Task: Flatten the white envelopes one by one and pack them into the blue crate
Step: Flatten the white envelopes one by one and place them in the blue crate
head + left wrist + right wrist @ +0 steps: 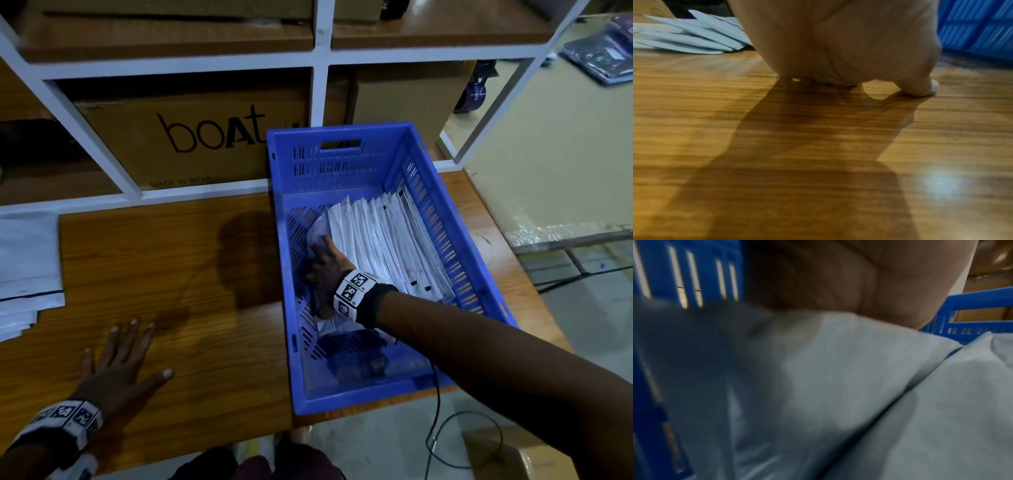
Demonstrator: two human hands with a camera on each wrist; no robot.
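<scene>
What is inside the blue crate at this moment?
The blue crate holds a row of white envelopes leaning on its right wall. The right hand is on the leftmost envelope. What lies beneath them is hidden.

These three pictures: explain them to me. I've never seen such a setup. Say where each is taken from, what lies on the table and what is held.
No machine here: a person works with bare hands, wearing cameras. The wide picture is from the head; the other two look along each wrist. The left hand rests flat on the wooden table, fingers spread, holding nothing. A pile of white envelopes waits at the left. The right hand reaches into the blue crate, on the newest envelope beside the packed row; whether it grips or just presses is unclear.
</scene>
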